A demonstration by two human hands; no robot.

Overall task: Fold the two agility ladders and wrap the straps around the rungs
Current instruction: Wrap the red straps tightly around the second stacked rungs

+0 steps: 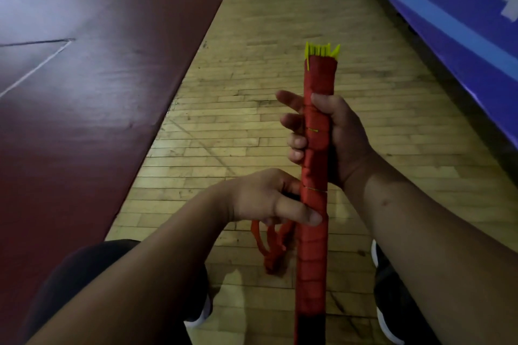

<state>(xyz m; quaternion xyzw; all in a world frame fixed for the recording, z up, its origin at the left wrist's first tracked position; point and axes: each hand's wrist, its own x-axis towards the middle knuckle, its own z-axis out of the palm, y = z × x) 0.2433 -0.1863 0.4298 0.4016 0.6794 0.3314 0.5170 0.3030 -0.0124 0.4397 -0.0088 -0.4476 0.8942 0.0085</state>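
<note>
I hold a folded agility ladder (315,171) upright in front of me, a long bundle wound in red strap from top to bottom. Yellow rung ends (322,50) stick out of its top. My right hand (336,137) grips the upper half, thumb on the near side and fingers curled around the far side. My left hand (269,199) clasps the bundle lower down, thumb pressed across the red wrap. Loose red strap (273,246) hangs in loops below my left hand, reaching the floor. No second ladder is in view.
A wooden gym floor (252,92) runs under me. A dark red mat (98,78) covers the left side. A blue banner with white lettering (462,22) slants along the right. My shoes (384,316) stand on either side of the bundle's lower end.
</note>
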